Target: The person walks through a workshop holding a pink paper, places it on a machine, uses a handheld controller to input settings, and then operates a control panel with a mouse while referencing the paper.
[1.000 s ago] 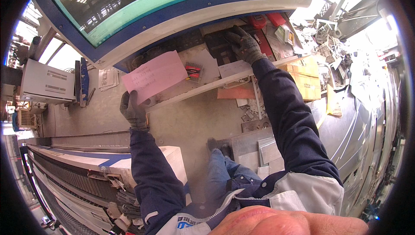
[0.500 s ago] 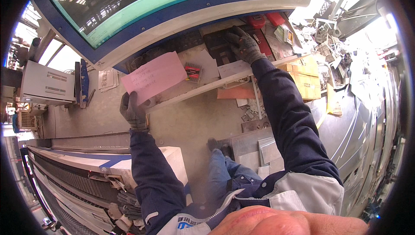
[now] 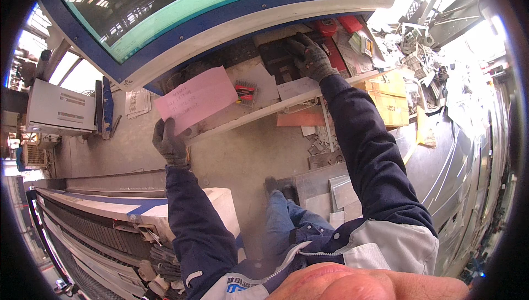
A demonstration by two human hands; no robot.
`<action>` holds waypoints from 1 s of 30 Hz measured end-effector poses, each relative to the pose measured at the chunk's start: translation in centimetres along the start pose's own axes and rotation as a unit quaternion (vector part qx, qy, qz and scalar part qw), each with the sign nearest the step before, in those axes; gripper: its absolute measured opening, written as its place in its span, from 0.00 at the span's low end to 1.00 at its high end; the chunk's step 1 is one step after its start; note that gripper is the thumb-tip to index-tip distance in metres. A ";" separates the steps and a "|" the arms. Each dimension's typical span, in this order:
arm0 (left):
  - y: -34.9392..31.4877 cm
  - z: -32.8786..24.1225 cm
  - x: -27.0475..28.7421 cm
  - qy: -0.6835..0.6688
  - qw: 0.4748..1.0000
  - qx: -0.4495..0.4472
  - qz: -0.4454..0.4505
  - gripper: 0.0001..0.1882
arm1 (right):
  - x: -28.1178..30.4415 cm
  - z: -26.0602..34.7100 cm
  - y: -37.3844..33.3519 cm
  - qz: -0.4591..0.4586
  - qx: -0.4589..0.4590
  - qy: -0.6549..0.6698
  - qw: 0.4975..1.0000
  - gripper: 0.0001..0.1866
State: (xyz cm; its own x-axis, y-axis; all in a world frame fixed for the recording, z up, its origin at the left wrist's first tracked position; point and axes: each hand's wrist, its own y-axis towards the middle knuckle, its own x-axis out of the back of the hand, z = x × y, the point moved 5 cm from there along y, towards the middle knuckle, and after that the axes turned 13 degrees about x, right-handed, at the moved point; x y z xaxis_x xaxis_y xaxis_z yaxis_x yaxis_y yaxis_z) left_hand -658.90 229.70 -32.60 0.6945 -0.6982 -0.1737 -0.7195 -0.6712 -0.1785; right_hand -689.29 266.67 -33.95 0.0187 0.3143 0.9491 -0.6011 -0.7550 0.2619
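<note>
My left hand (image 3: 170, 144), in a dark grey work glove, pinches the lower left corner of a pink sheet of paper (image 3: 201, 98) with handwriting on it. The sheet is held over the left part of a narrow shelf below a large screen. Over a dark, flat panel (image 3: 274, 57) on that shelf lies my right hand (image 3: 313, 60), gloved too, its fingers apart and reaching forward. Whether its fingertips touch the panel, I cannot tell. Between the hands sits a small clear box (image 3: 246, 92) with red and black pieces, next to a white sheet (image 3: 266, 82).
A machine screen (image 3: 193, 2) in a blue and white frame spans the top. Red cases (image 3: 349, 23) lie at the shelf's right end. Beyond the shelf's edge (image 3: 248, 117) are a cardboard box (image 3: 386, 98), a broom (image 3: 425, 129) and piled metal scrap. A white cabinet (image 3: 61, 107) stands left.
</note>
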 end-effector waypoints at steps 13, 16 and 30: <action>0.3 0.5 0.4 0.005 1.000 -0.006 -0.008 0.16 | -0.9 -0.6 0.0 -0.044 0.035 0.001 0.998 0.35; 0.4 0.6 0.4 -0.023 1.000 0.000 -0.001 0.16 | -0.6 -0.6 -0.3 -0.032 0.005 0.025 0.999 0.34; 0.3 0.5 0.5 0.002 1.000 -0.002 -0.018 0.14 | -0.8 -0.6 -0.1 -0.010 0.007 -0.010 1.000 0.30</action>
State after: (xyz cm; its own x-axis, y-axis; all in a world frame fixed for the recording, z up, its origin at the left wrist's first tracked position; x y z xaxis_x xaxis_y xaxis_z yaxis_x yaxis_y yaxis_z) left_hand -658.78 229.27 -33.23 0.7196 -0.6749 -0.1634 -0.6944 -0.6965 -0.1810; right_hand -689.75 266.88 -34.83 0.0456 0.3180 0.9470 -0.5899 -0.7565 0.2824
